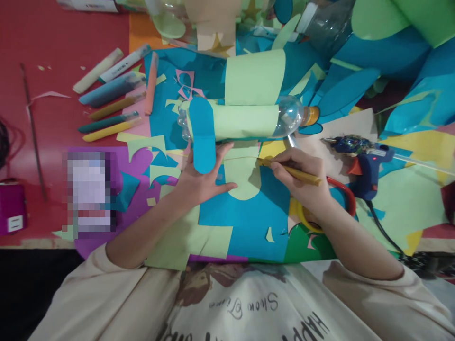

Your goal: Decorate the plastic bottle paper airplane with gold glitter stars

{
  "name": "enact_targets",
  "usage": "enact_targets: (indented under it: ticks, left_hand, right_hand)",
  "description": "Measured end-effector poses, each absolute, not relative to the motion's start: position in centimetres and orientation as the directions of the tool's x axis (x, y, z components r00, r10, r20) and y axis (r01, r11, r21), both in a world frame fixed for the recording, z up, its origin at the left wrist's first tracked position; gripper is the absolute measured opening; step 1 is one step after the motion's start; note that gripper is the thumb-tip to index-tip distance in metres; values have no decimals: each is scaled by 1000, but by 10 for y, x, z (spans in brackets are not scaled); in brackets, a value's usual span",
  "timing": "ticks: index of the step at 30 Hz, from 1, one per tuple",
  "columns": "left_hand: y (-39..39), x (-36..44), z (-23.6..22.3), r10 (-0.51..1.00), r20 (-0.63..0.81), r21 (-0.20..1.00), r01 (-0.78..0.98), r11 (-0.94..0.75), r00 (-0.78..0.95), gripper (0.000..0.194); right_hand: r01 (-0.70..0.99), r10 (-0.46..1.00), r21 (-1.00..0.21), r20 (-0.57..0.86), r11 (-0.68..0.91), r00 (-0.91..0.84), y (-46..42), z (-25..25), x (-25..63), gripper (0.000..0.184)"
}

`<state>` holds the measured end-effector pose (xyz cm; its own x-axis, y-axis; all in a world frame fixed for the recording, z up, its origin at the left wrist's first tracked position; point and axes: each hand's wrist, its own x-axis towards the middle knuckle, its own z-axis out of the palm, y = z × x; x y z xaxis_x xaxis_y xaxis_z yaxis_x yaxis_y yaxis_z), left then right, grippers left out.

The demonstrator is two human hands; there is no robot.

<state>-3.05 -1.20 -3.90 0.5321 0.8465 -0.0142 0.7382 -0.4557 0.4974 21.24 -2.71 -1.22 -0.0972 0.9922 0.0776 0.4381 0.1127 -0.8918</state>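
Note:
My left hand [202,177] lies flat with fingers spread on a light green paper piece [245,177], which rests on blue paper [256,213]. A blue rounded paper strip [202,135] overlaps my fingers. My right hand [302,177] is closed on a yellow pencil-like stick [296,174], its tip touching the green paper's upper edge. Just beyond lies a clear plastic bottle [289,116] on its side, wrapped in light green paper [245,121], with an orange cap.
A blue hot glue gun [359,158] lies to the right, its cord trailing toward me. Several coloured sticks [110,106] lie on the red table at left. Red-and-yellow scissors handles [346,196] sit under my right wrist. Paper scraps and sheets cover the table.

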Motion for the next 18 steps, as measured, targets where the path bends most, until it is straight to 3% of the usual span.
enact_targets:
  ticks: [4, 18]
  left_hand:
    - [-13, -30, -41, 856, 14, 484, 746, -458, 516, 84]
    - [-11, -30, -36, 842, -31, 507, 734, -451, 539, 83]
  right_hand:
    - [452, 988, -886, 47, 108, -145, -30, -8, 211, 11]
    - [471, 946, -836, 159, 281, -283, -37, -11, 208, 12]
